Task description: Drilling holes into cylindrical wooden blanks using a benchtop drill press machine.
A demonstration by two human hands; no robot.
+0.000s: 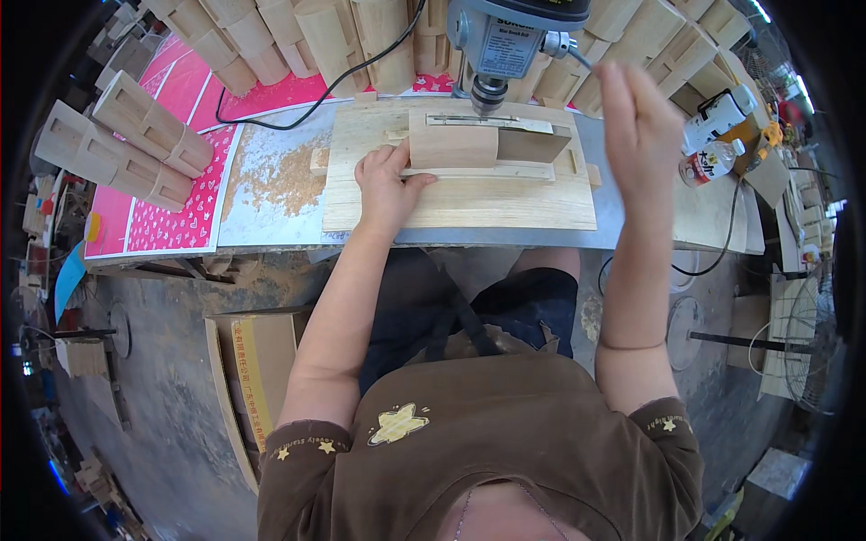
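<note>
On a pale wooden jig board [469,209], a light wooden workpiece [453,149] lies lengthwise between strips, with a darker, flat end at its right. My left hand [386,185] grips the workpiece's left end, fingers at the far side and thumb along the near strip. Over its far edge hangs the chuck [489,93] of a grey-blue bench drill press [505,45]. My right hand [636,122] is closed and raised at the right, wrapped round the end of the drill's feed lever [579,57]. Whether the bit touches the wood cannot be made out.
Rounded wooden pieces with cut recesses [334,45] stand along the back, and more [149,135] at the left. Sawdust [275,176] covers the table beside the jig. A black cable [316,108] crosses behind. A bottle [713,162] stands right; a cardboard box [257,370] sits below.
</note>
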